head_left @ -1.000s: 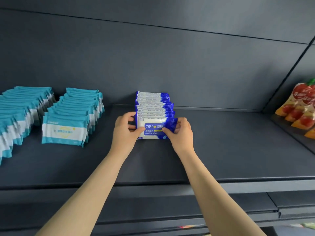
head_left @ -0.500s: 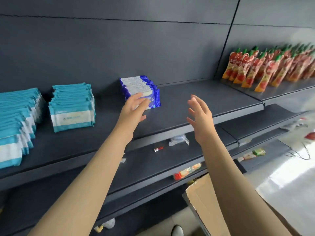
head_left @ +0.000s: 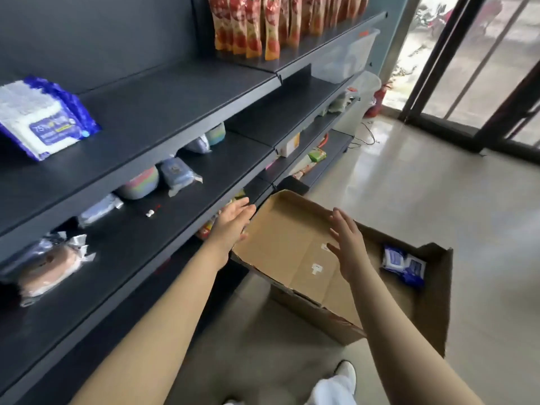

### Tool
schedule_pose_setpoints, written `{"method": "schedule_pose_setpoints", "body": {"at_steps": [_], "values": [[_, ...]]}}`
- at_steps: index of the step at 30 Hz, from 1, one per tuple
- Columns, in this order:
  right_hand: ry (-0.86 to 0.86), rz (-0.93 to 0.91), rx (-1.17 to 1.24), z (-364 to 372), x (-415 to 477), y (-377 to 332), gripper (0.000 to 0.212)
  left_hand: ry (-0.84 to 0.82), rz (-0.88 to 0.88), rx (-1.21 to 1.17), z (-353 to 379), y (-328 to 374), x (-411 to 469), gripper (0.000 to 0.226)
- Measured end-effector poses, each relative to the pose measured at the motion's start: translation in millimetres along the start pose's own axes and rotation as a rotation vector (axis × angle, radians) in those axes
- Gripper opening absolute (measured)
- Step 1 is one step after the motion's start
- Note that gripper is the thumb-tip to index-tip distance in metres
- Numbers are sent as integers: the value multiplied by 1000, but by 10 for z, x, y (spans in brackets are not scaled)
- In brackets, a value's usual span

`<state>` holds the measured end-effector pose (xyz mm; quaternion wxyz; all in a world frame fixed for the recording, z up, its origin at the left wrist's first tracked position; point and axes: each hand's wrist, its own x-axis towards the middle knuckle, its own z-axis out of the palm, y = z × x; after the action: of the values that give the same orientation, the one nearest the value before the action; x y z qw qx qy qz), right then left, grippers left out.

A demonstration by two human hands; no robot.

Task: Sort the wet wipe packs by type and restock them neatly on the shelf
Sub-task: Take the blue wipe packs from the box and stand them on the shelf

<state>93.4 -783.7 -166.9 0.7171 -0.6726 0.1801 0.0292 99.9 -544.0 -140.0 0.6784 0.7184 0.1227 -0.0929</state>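
1. Hands first: we are holding our left hand (head_left: 233,222) out flat, fingers straight and close together, and it is gripping nothing. It is hovering at the near edge of the raised flap of the cardboard box (head_left: 280,247); we cannot tell whether it is touching the card.
2. We are holding our right hand (head_left: 346,244) above the box opening, fingers straight and slightly spread, palm facing the flap, and it is carrying nothing.
3. The box is sitting open on the pale floor just beside the shelving, and blue wet wipe packs (head_left: 404,266) are lying inside it at its right end.
4. A stack of matching blue packs (head_left: 43,118) is leaning on the upper shelf (head_left: 163,112) at the far left, well apart from both hands.
5. Red pouches (head_left: 251,24) are standing in a row farther along at the same level.
6. Wrapped goods (head_left: 48,264) are lying on the shelf below.
7. A white shoe (head_left: 346,372) is showing at the bottom edge, near the box.
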Motion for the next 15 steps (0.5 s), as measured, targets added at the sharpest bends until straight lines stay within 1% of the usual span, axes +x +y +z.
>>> {"method": "schedule_pose_setpoints", "body": {"at_steps": [3, 5, 10, 15], "values": [[92, 84, -2, -659, 114, 262, 55, -74, -82, 38, 595, -231, 128, 35], [123, 140, -8, -1109, 241, 420, 58, -100, -140, 46, 1015, -373, 225, 34], [187, 309, 19, -2117, 609, 728, 59, -107, -273, 32, 2068, -744, 436, 22], [266, 430, 65, -2903, 1059, 1061, 51, -94, -435, 8, 2974, -1122, 735, 26]]}}
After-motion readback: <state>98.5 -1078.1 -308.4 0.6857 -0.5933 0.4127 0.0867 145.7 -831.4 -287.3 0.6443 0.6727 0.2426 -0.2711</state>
